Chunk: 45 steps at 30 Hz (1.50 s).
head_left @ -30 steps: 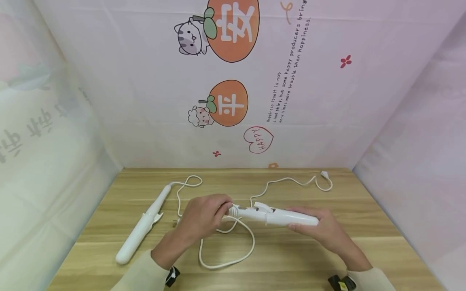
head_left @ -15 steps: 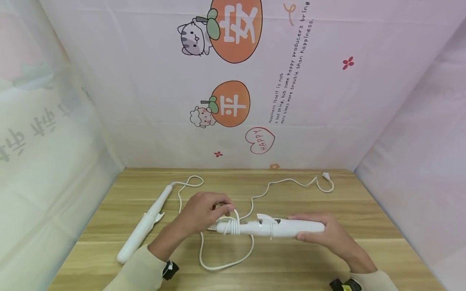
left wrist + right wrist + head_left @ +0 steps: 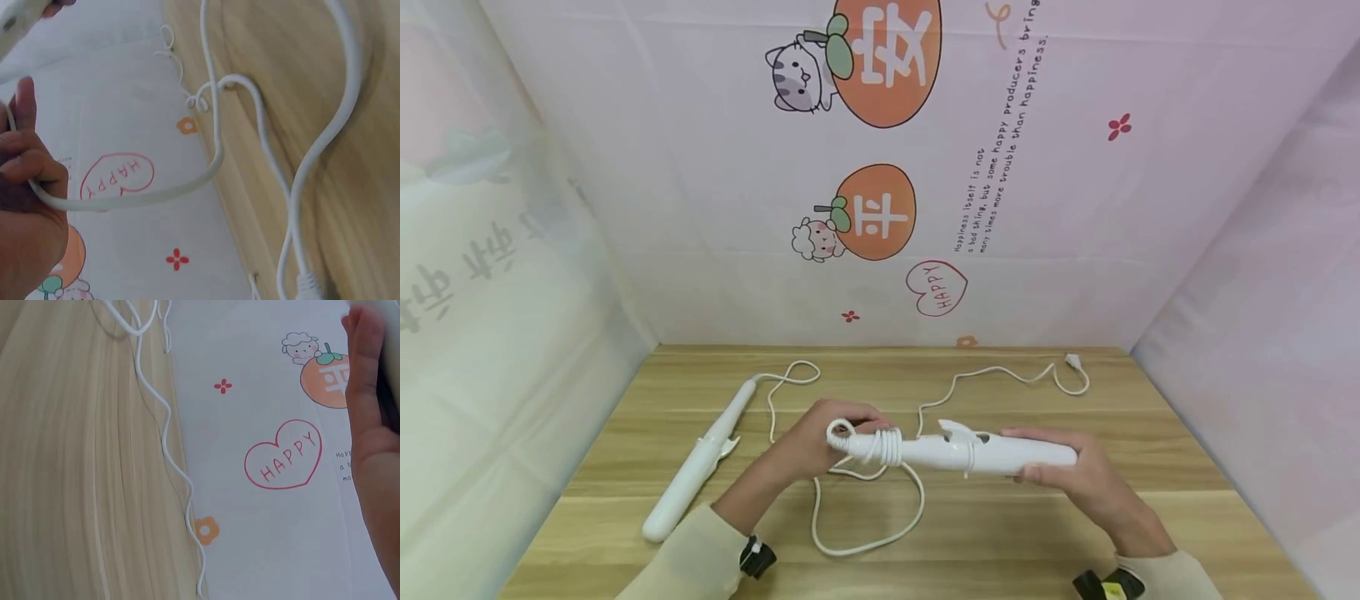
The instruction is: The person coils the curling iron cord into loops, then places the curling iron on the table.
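Wrap step underway, looks like: right hand is gripping the white curling iron over mid-bench, left hand is holding its cord by the coiled left end; next turn probably needs steady tension.

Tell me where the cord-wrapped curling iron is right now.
In the head view, the white curling iron is below and just right of centre, its thick end in the right hand, its narrow end by the left hand.

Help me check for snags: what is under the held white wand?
White cord runs under the wand, over the wooden table; its path directly beneath is covered and can't be seen.
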### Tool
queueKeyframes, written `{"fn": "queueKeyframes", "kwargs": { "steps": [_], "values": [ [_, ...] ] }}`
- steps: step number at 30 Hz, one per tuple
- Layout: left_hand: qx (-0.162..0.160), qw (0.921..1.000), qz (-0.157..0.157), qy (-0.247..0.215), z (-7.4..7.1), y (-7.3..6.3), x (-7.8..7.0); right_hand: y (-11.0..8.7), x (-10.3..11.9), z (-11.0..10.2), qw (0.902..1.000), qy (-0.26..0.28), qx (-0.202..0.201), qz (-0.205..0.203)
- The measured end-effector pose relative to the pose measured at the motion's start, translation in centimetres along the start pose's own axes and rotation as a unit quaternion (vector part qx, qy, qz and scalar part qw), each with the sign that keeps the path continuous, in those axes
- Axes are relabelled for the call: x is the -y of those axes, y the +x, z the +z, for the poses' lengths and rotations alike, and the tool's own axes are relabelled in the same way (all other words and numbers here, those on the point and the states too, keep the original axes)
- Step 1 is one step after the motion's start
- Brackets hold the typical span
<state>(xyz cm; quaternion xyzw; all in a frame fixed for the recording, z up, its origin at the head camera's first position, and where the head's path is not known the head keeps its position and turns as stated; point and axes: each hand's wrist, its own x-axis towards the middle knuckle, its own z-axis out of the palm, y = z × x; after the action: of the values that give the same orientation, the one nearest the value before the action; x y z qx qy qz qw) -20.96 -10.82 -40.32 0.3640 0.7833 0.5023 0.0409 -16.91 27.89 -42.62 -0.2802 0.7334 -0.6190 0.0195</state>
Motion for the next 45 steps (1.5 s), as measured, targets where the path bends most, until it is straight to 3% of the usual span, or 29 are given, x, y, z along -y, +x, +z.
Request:
{"fn": "queueKeyframes", "kwargs": {
  "steps": [2,7,10,18,24,29,32,35,39,41,43,45],
  "values": [
    [-0.018,0.9997,-0.016,0.002,0.7,0.0,0.3,0.4,0.2,0.3,0.9996,0.006,-0.026,0.007],
    [-0.033,0.9935,-0.102,-0.039,2.0,0.0,0.1,1.2,0.4,1.1,0.9954,-0.018,-0.088,0.035],
    [-0.044,0.9914,-0.118,-0.037,2.3,0.1,-0.3,1.5,0.5,1.5,0.9917,-0.031,-0.112,0.055],
    [-0.062,0.9869,-0.102,0.108,2.9,-0.2,-1.3,2.0,0.7,2.1,0.9712,-0.155,-0.157,0.090],
    [-0.075,0.9781,-0.085,0.174,3.0,-0.4,-1.9,1.9,0.7,1.8,0.9605,-0.178,-0.172,0.127],
    [-0.090,0.9570,-0.042,0.272,2.9,-0.4,-2.2,1.8,0.4,1.5,0.9543,-0.208,-0.170,0.131],
    [-0.106,0.9389,-0.004,0.328,2.7,-0.5,-1.8,1.7,0.2,1.4,0.9559,-0.222,-0.153,0.116],
    [-0.121,0.9153,0.048,0.381,2.3,-0.6,-1.2,1.6,0.0,1.4,0.9605,-0.226,-0.129,0.100],
    [-0.136,0.8871,0.109,0.427,1.7,-0.4,-0.2,1.2,0.0,1.4,0.9675,-0.215,-0.095,0.093],
    [-0.141,0.8765,0.133,0.441,1.4,-0.3,0.3,1.1,0.1,1.4,0.9705,-0.208,-0.081,0.091],
    [-0.143,0.8676,0.155,0.450,1.2,-0.1,0.6,1.0,0.1,1.4,0.9738,-0.197,-0.069,0.089],
    [-0.137,0.8642,0.171,0.453,1.0,0.1,0.8,0.9,0.0,1.3,0.9770,-0.190,-0.056,0.079]
  ]
}}
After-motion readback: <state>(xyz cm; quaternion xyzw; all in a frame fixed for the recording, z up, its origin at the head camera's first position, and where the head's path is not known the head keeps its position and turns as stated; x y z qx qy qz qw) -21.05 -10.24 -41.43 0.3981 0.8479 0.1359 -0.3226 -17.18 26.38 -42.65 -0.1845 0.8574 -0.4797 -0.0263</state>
